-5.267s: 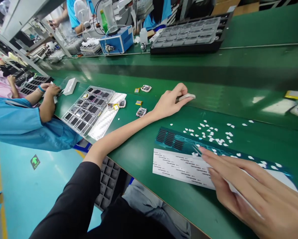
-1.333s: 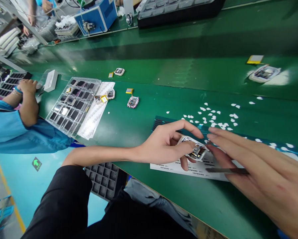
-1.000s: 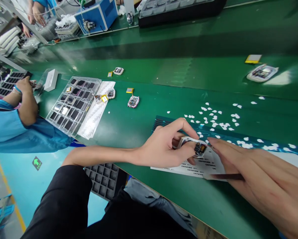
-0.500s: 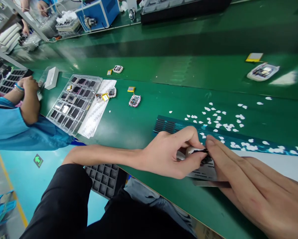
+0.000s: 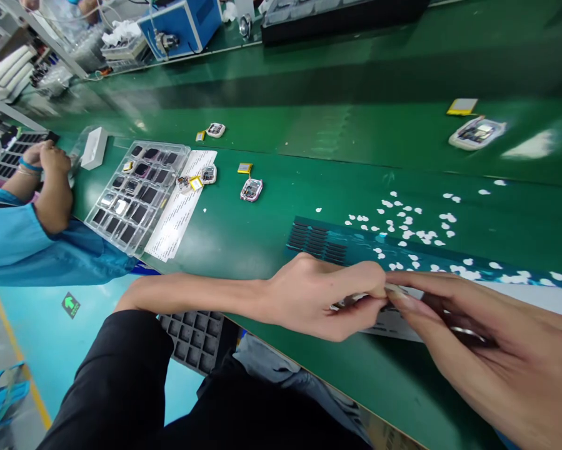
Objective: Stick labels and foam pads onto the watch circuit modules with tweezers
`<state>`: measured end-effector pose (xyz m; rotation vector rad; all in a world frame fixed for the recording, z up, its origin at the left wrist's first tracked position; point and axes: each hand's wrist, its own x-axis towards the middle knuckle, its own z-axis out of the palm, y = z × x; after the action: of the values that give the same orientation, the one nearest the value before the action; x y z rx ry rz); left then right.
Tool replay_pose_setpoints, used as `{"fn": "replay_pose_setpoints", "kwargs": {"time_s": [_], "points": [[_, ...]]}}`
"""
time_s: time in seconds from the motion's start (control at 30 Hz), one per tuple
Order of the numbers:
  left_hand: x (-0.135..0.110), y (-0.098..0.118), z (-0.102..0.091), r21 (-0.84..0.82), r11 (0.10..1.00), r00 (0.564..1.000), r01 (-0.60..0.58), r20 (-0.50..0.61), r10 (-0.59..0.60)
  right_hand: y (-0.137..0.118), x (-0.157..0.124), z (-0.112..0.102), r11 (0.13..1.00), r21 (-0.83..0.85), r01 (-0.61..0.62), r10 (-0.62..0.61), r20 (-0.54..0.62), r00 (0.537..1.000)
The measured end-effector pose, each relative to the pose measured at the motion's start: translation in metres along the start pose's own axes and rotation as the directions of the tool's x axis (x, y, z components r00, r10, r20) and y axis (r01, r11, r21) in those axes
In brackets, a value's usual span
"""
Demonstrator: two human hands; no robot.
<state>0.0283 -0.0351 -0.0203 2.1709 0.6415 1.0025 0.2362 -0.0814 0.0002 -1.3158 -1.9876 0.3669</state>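
Note:
My left hand [image 5: 330, 297] is closed around a small white-cased electronic device [image 5: 349, 301], mostly hidden by the fingers. At its right end, the thumb and fingertips of my right hand [image 5: 487, 337] pinch together and meet my left fingertips. A slim metal tool [image 5: 471, 334] lies tucked inside my right palm; its kind is hidden. Beneath the hands is a printed paper sheet [image 5: 396, 326]. Just behind them runs a blue-green film strip [image 5: 356, 234] with rows of black strips [image 5: 316, 240] on its left end. Many small white round stickers [image 5: 426, 236] are scattered beyond.
Opened devices with yellow batteries lie on the green bench, one at the right [image 5: 477, 133], another in the middle [image 5: 251, 189]. A clear compartment tray [image 5: 137, 194] sits at left beside a co-worker's blue sleeve [image 5: 13, 231]. A blue machine [image 5: 182, 28] stands behind.
My right hand has turned, with its thumb now toward the camera and its fingertips pinching at the device. The device, with its dark inside visible before, is now largely covered. My left fingers have closed further.

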Motion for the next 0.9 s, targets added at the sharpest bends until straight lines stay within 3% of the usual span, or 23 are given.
{"fn": "replay_pose_setpoints", "kwargs": {"time_s": [0.13, 0.23, 0.47, 0.6, 0.77, 0.9], "points": [[0.002, 0.005, 0.0, -0.087, 0.989, 0.992, 0.121, -0.025, -0.124, -0.004, 0.009, 0.002, 0.962, 0.156, -0.225, 0.211, 0.1, 0.972], [0.003, 0.009, -0.003, -0.101, 0.981, 0.985, 0.164, -0.038, -0.169, -0.005, 0.013, 0.002, 0.922, 0.244, -0.3, 0.276, 0.13, 0.952], [0.004, 0.013, -0.006, -0.132, 0.948, 0.957, 0.29, 0.066, -0.283, -0.005, 0.015, 0.003, 0.911, 0.246, -0.332, 0.3, 0.161, 0.94], [0.003, 0.015, -0.007, -0.166, 0.915, 0.927, 0.369, 0.134, -0.349, -0.009, 0.009, 0.005, 0.931, 0.215, -0.295, 0.289, 0.06, 0.955], [0.001, 0.013, -0.004, -0.239, 0.897, 0.926, 0.373, 0.157, -0.343, -0.009, 0.007, 0.003, 0.937, 0.203, -0.285, 0.293, -0.009, 0.956], [0.002, 0.008, -0.003, -0.253, 0.934, 0.967, 0.253, 0.056, -0.247, 0.006, 0.013, -0.006, 0.868, 0.338, -0.363, 0.36, 0.076, 0.93]]}}
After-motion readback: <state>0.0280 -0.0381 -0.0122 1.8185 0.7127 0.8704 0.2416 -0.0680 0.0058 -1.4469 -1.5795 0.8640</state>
